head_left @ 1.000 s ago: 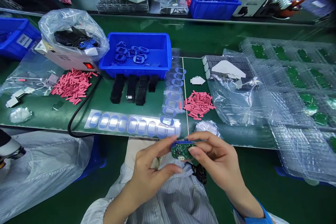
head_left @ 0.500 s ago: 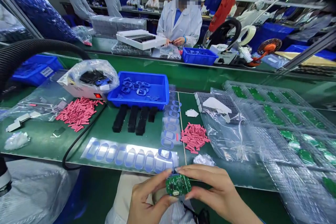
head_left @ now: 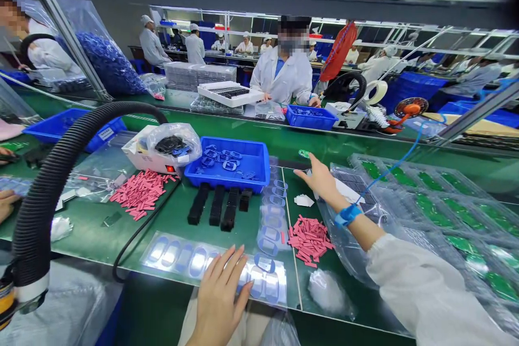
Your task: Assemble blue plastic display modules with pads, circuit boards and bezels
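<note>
My left hand (head_left: pixel 222 294) lies palm down, fingers stretched out, over the front edge of a clear sheet of blue-rimmed oval film pieces (head_left: pixel 182 257). Nothing is seen in it. Far forward on the right, my right hand (head_left: pixel 322 181), with a blue wrist strap (head_left: pixel 347 216), reaches out with thumb and index finger apart. A small green circuit board (head_left: pixel 304 154) is just beyond its index fingertip, toward the back of the green table; whether they touch I cannot tell. White paper pieces (head_left: pixel 304 200) and a heap of pink strips (head_left: pixel 310 240) lie below this hand.
A blue bin (head_left: pixel 259 165) of blue frames stands mid-table, black stacked parts (head_left: pixel 217 208) before it. Left are more pink strips (head_left: pixel 140 194) and a black hose (head_left: pixel 60 189). Clear trays of green boards (head_left: pixel 433 211) fill the right. A co-worker (head_left: pixel 284 75) sits opposite.
Both hands held the green board together near my lap. Now the board is at the back of the table by my outstretched right hand. My left hand has come down flat on the film sheet.
</note>
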Tool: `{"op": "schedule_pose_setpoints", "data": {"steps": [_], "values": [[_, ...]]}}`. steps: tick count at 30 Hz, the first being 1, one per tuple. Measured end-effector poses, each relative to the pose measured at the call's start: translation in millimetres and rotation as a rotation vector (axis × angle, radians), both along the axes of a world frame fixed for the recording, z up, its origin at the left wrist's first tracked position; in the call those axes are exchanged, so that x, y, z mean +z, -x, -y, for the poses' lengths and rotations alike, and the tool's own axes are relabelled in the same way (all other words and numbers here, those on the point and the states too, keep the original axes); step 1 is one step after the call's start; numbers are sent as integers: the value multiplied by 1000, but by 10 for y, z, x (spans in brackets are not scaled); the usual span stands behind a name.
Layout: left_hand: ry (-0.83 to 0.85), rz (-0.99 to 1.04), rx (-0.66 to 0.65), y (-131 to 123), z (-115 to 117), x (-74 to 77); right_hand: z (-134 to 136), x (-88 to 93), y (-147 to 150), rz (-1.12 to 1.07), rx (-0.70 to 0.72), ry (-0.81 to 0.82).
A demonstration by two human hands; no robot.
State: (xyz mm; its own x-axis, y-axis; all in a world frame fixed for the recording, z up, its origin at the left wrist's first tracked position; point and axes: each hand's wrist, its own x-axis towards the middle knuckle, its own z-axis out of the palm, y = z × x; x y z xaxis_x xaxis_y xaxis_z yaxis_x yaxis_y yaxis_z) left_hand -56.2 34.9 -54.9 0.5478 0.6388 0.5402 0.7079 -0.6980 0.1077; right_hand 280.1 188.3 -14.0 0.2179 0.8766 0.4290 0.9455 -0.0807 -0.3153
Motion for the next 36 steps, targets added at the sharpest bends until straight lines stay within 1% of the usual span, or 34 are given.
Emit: {"op": "schedule_pose_setpoints", "data": {"steps": [3,6,8,11,13,16,19,21,23,25,27,32,36], "values": [[-24,21,17,-25,16,-4,80,-152,54,42,76,45],[-21,87,41,-53,19,-17,273,-202,109,52,139,81],[-6,97,42,-68,21,-25,409,-164,146,42,178,104],[11,100,42,-79,23,-38,599,-49,271,16,255,139],[13,105,43,-84,24,-48,709,24,438,-1,313,166],[12,111,46,-90,29,-56,808,79,810,-14,390,231],[29,125,52,-95,35,-50,768,60,1203,-5,403,317],[41,131,50,-95,38,-42,665,24,1387,13,352,366],[46,129,44,-94,39,-37,540,-13,1485,34,271,405],[46,127,40,-91,38,-38,435,-38,1514,48,201,443],[48,128,38,-89,37,-42,373,-46,1509,49,171,483],[51,129,36,-87,38,-50,360,-25,1477,-1,202,574],[48,130,37,-93,44,-52,372,-17,1467,-25,209,578]]}}
